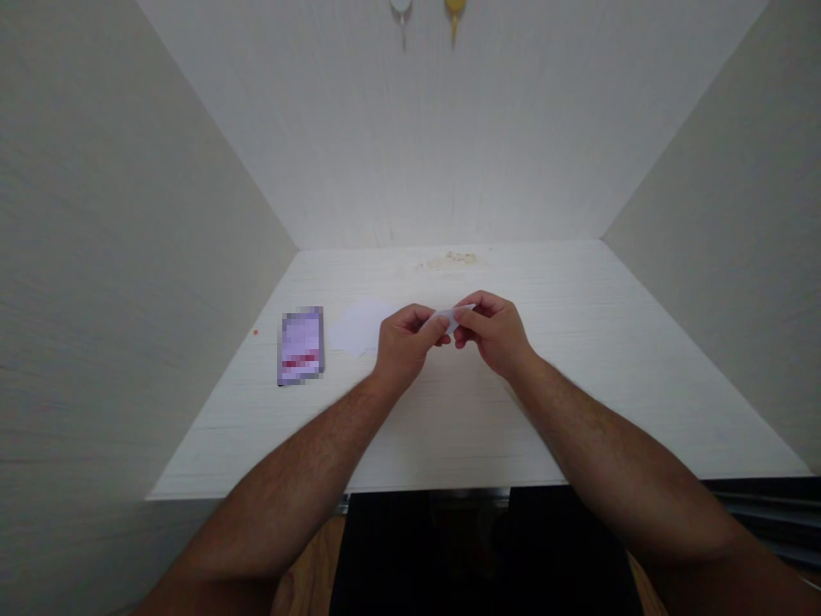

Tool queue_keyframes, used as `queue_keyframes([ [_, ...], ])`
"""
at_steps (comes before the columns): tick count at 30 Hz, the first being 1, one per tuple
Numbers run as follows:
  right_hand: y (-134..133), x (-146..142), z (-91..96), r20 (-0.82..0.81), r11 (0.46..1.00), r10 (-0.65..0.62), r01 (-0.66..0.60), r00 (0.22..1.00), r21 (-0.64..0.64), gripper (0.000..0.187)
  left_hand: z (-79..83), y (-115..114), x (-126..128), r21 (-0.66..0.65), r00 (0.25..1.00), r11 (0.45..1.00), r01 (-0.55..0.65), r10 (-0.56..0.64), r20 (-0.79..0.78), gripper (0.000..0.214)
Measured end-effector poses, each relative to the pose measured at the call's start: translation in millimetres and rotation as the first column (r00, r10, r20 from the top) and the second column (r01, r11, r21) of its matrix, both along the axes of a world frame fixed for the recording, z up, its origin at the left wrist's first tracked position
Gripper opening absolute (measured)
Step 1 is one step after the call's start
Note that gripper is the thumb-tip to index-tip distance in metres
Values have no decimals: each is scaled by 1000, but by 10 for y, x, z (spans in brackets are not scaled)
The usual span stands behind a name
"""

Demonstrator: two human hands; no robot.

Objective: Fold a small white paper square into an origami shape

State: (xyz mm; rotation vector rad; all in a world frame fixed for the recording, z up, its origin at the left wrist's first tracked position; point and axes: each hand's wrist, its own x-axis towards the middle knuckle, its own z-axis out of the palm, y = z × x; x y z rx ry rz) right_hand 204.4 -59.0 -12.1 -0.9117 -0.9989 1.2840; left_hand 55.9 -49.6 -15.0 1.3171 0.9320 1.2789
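Between my two hands is a small piece of white paper, raised above the white table. My left hand pinches its left end, thumb on top. My right hand grips the other end the same way, and a thin pointed edge of the paper shows above its fingers. The fingertips of both hands nearly meet in the middle. Some of the paper is hidden behind my thumbs. Left of my left hand, several white sheets of paper lie on the table, partly covered by that hand.
A blurred-out purple rectangular object lies at the left of the white table. A small red speck is near the left edge. Yellowish marks show at the back. Walls enclose three sides; two hooks hang on the back wall.
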Motion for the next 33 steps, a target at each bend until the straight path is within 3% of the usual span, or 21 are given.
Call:
queue_keyframes([
  [6, 15, -3, -26, 63, 999, -45, 46, 997, -24, 22, -83, 98, -3, 1, 989, 999, -37, 36, 145, 28],
  [15, -16, 5, -36, 145, 998, -64, 64, 987, 2, 24, -78, 112, 33, -52, 979, 999, -8, 18, 205, 20],
  [20, -7, 11, -58, 191, 999, -25, 32, 981, -35, 23, -58, 100, 28, -40, 993, 998, -49, 53, 106, 24],
  [26, 27, 39, -70, 297, 985, -156, 127, 942, 114, 18, 17, 58, 20, 6, 991, 997, -74, 74, -113, 20],
  [33, 15, 48, -62, 367, 991, -128, 104, 921, 85, 18, 43, 38, 16, 41, 984, 996, -75, 80, -157, 20],
])
